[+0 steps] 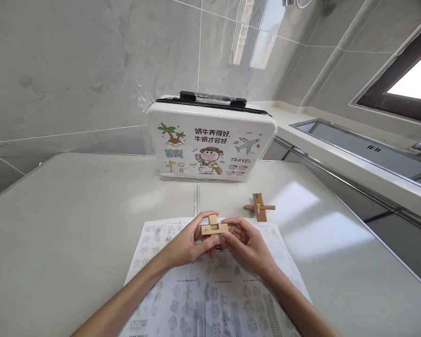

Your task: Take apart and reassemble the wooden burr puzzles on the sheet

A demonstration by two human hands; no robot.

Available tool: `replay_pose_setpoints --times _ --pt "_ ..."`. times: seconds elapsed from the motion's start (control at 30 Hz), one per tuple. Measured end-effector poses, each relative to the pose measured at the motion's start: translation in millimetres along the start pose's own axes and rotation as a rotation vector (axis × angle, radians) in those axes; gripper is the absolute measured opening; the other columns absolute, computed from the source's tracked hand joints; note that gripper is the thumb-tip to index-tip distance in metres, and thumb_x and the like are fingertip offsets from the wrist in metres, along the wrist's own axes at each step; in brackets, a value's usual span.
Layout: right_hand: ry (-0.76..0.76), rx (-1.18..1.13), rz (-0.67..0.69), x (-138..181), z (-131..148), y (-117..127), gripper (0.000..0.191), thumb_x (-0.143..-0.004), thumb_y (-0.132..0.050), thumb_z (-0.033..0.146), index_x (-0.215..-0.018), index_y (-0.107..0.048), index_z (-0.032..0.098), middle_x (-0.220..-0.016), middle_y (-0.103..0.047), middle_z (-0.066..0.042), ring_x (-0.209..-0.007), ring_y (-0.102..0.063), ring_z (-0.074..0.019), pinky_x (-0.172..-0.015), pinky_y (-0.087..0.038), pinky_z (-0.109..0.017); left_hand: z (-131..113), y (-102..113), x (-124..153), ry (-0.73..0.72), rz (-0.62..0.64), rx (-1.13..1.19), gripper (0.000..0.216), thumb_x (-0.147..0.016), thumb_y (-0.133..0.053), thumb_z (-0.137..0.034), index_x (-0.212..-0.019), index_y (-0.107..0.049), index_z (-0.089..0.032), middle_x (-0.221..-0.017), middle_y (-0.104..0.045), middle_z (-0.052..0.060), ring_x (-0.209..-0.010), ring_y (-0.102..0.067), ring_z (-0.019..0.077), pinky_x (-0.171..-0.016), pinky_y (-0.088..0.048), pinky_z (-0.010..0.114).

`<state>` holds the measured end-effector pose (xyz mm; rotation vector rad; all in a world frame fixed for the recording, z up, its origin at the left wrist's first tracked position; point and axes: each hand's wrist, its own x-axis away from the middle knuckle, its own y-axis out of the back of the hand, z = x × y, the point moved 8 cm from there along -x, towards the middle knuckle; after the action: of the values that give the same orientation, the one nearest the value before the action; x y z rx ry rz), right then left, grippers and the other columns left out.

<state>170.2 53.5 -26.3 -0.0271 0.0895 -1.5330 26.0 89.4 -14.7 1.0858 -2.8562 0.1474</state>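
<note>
Between both hands is a small group of notched wooden puzzle pieces (pixel 214 229), held just above a printed sheet (pixel 210 290). One piece lies crosswise with a square notch in its face, and a block end rises behind it. My left hand (pixel 192 241) is closed around the left end, thumb in front. My right hand (pixel 245 243) pinches the right end with thumb and forefinger; its other fingers curl behind, partly hidden. Farther back on the right, two or more wooden pieces form a cross (pixel 259 207), one with a dark mark, by the sheet's upper edge.
A white case (pixel 210 140) with cartoon prints, a black handle and clear plastic wrap stands at the back of the pale table (pixel 73 234), against grey tiles. To the right is a counter with a sink (pixel 372 145). A seam runs across the table below the case.
</note>
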Motion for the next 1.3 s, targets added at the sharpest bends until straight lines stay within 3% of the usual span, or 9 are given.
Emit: replay_pose_setpoints --times 0.37,0.47,0.63,0.8,0.93,1.0,1.1,1.2,1.3 --pt "0.009 0.099 -0.054 1.7 -5.2 2.7 0.029 -0.100 -0.068 0.046 -0.120 -0.066 0.024 -0.071 -0.067 0.000 -0.068 -0.062 -0.0188 -0.067 -0.048 -0.033 -3.0 -6.3 0.8 -0.033 0.071 0.039 0.059 -0.099 -0.069 -0.039 -0.150 -0.042 -0.026 -0.105 -0.076 0.008 -0.087 -0.070 0.0202 -0.082 -0.057 0.035" --pt "0.024 0.127 -0.075 2.3 -3.3 4.3 0.029 -0.101 -0.067 0.044 -0.122 -0.066 0.024 -0.074 -0.068 -0.001 -0.070 -0.064 -0.0193 -0.068 -0.048 -0.032 -0.8 -2.5 -0.1 -0.024 0.037 0.027 0.055 -0.100 -0.068 -0.043 -0.149 -0.048 -0.026 -0.105 -0.076 0.007 -0.089 -0.070 0.0210 -0.079 -0.056 0.032" --pt "0.031 0.153 -0.108 2.7 -4.5 7.9 0.029 -0.100 -0.069 0.043 -0.121 -0.067 0.023 -0.077 -0.069 -0.001 -0.073 -0.065 -0.0195 -0.069 -0.049 -0.031 4.4 5.3 -1.7 0.015 -0.030 -0.052 0.054 -0.101 -0.063 -0.051 -0.149 -0.054 -0.026 -0.094 -0.072 0.004 -0.074 -0.064 0.0167 -0.063 -0.048 0.025" --pt "0.009 0.129 -0.112 1.0 -8.3 8.6 0.034 -0.098 -0.070 0.047 -0.120 -0.066 0.022 -0.076 -0.068 -0.001 -0.071 -0.064 -0.0187 -0.064 -0.048 -0.029 4.3 5.8 -2.6 0.021 -0.046 -0.037 0.056 -0.102 -0.061 -0.053 -0.148 -0.054 -0.023 -0.086 -0.069 0.002 -0.072 -0.063 0.0161 -0.068 -0.050 0.027" --pt "-0.021 0.143 -0.130 0.0 -7.1 9.8 0.037 -0.099 -0.067 0.050 -0.122 -0.064 0.023 -0.100 -0.073 -0.006 -0.075 -0.064 -0.0184 -0.066 -0.050 -0.030 4.0 9.3 -4.4 -0.004 -0.107 -0.007 0.056 -0.103 -0.059 -0.054 -0.147 -0.052 -0.021 -0.082 -0.069 0.001 -0.070 -0.065 0.0168 -0.071 -0.052 0.029" --pt "-0.024 0.211 -0.175 0.5 -3.9 12.7 0.034 -0.099 -0.066 0.050 -0.121 -0.064 0.024 -0.108 -0.072 -0.007 -0.078 -0.063 -0.0188 -0.068 -0.051 -0.031 3.8 11.5 -5.9 -0.022 -0.136 0.027 0.056 -0.102 -0.060 -0.055 -0.145 -0.052 -0.020 -0.082 -0.069 0.001 -0.068 -0.064 0.0167 -0.071 -0.052 0.030" --pt "0.003 0.423 -0.243 1.8 4.1 16.8 0.027 -0.100 -0.063 0.047 -0.115 -0.066 0.024 -0.097 -0.070 -0.005 -0.076 -0.060 -0.0199 -0.070 -0.052 -0.034 3.3 15.3 -7.7 -0.041 -0.176 0.081 0.057 -0.101 -0.061 -0.058 -0.143 -0.053 -0.020 -0.081 -0.067 0.000 -0.065 -0.063 0.0157 -0.071 -0.052 0.030" --pt "0.079 0.628 -0.196 1.3 11.3 12.1 0.027 -0.096 -0.068 0.040 -0.118 -0.065 0.025 -0.108 -0.067 -0.007 -0.092 -0.062 -0.0244 -0.084 -0.054 -0.040 2.3 20.5 -8.1 -0.051 -0.222 0.129 0.058 -0.100 -0.061 -0.059 -0.142 -0.054 -0.020 -0.084 -0.067 0.001 -0.067 -0.062 0.0155 -0.074 -0.051 0.031" --pt "0.091 0.712 -0.076 0.7 7.4 5.6 0.056 -0.087 -0.078 0.038 -0.137 -0.057 0.027 -0.136 -0.056 -0.010 -0.125 -0.056 -0.0309 -0.106 -0.049 -0.048 1.4 23.8 -8.0 -0.065 -0.235 0.211 0.059 -0.098 -0.067 -0.055 -0.144 -0.052 -0.021 -0.098 -0.069 0.005 -0.073 -0.062 0.0155 -0.078 -0.051 0.034"
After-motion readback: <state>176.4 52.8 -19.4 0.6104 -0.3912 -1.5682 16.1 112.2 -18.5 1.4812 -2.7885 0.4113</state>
